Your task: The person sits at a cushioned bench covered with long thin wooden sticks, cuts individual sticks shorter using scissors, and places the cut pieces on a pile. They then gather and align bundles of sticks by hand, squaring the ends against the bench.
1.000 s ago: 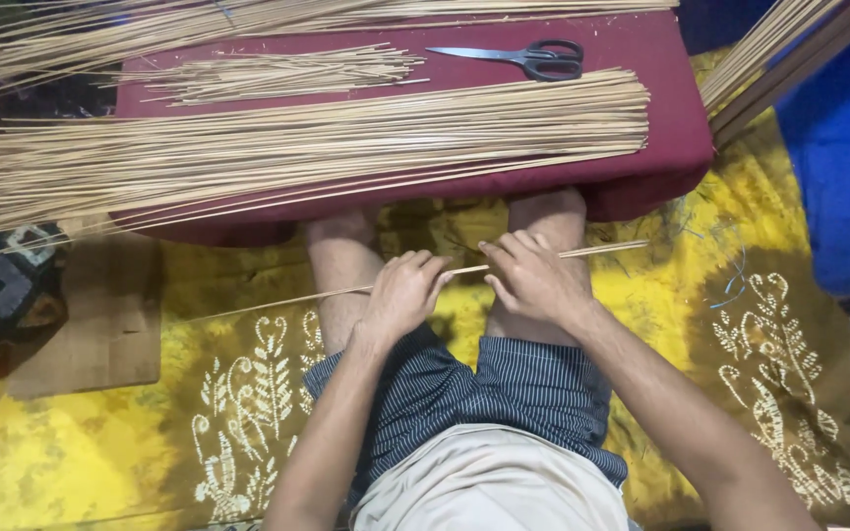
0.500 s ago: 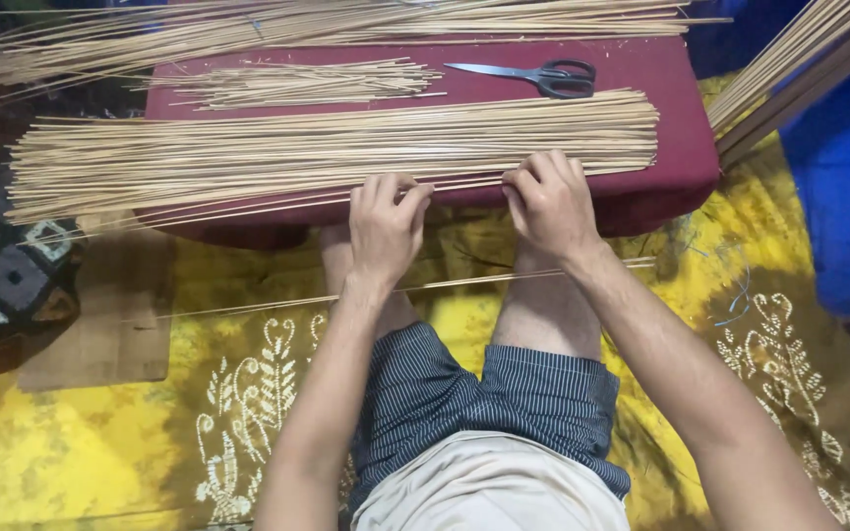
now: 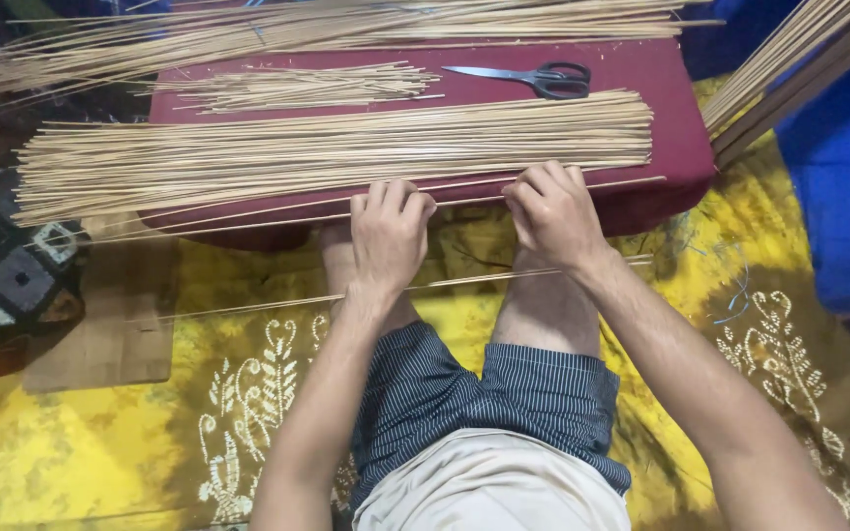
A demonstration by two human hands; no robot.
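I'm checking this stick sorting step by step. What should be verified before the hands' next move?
1. Left hand on the front sticks of the pile: ok.
2. Right hand on the same pile edge: ok.
3. Which stick is pinched: cannot tell.
4. Loose stick lying across the legs, apart from the pile: ok.
5. Scissors closed, away from both hands: ok.
6. Pile resting fully on the maroon cushion: not ok, ends overhang left.

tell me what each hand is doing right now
Left hand: fingers curled on a thin bamboo stick at the near edge of the maroon cushion.
Right hand: fingers curled on the same stick.
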